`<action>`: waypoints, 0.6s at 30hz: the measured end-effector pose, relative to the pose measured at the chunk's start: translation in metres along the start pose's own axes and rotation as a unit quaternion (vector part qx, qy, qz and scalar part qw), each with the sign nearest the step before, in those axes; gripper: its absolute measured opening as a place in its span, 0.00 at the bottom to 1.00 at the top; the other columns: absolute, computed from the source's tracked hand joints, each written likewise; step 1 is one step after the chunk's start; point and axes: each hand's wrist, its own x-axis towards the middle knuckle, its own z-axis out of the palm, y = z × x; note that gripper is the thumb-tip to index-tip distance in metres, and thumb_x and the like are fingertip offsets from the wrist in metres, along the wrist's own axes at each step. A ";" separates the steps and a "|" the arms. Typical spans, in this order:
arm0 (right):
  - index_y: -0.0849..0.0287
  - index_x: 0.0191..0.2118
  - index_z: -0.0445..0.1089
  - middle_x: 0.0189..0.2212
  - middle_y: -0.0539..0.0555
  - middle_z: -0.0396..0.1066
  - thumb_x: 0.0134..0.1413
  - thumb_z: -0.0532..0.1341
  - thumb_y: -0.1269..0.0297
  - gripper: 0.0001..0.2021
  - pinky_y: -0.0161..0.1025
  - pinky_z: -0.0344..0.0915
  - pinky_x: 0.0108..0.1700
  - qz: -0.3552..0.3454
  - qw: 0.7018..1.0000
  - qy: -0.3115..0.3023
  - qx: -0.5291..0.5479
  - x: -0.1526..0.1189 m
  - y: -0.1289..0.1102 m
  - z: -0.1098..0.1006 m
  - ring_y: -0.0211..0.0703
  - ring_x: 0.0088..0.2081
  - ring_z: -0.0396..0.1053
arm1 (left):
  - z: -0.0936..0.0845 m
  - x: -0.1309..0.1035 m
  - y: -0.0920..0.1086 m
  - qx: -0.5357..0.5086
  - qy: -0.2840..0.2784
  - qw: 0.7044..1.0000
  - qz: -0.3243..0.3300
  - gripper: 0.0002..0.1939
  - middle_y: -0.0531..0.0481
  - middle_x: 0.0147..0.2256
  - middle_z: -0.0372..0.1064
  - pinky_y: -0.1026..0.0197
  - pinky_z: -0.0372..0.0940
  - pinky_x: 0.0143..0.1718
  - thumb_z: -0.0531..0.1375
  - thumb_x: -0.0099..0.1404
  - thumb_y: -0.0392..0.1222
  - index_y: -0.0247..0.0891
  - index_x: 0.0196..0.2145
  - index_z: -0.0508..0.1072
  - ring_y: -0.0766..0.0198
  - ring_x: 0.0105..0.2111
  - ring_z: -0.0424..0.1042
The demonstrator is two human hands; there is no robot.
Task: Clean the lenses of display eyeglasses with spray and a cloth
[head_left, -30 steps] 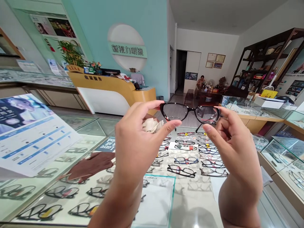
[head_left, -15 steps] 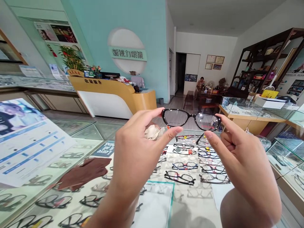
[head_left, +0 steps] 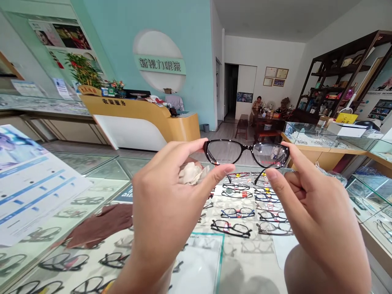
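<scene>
A pair of black-framed eyeglasses [head_left: 247, 150] is held up level in front of me, above the glass counter. My left hand [head_left: 171, 192] pinches its left end between thumb and fingers. A crumpled whitish wad, tissue or cloth [head_left: 192, 173], is tucked in that same palm. At the other end, my right hand [head_left: 318, 196] grips the frame with thumb and forefinger, its other fingers curled. Red print shows on the right lens, and the temple tips hang below the lenses. Rows of eyeglasses [head_left: 238, 213] lie in the counter beneath.
A brown cloth [head_left: 102, 224] and a printed sheet [head_left: 33, 179] are on the counter at left. A wooden reception desk [head_left: 180, 126] stands beyond. Another person [head_left: 257, 107] sits at a table at the back. More glass cases [head_left: 330, 139] are on the right.
The eyeglasses have come slightly closer and look a little larger. Both hands still hold the frame, a bit farther apart. The camera view has shifted slightly, moving the background left and up.
</scene>
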 end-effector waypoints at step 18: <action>0.68 0.65 0.70 0.13 0.42 0.55 0.69 0.54 0.42 0.35 0.39 0.47 0.24 0.022 0.999 -0.037 0.000 0.016 0.007 0.019 0.42 0.17 0.55 | 0.004 0.006 -0.002 0.018 0.015 0.999 0.026 0.27 0.50 0.38 0.77 0.58 0.68 0.38 0.75 0.61 0.60 0.38 0.47 0.81 0.60 0.34 0.75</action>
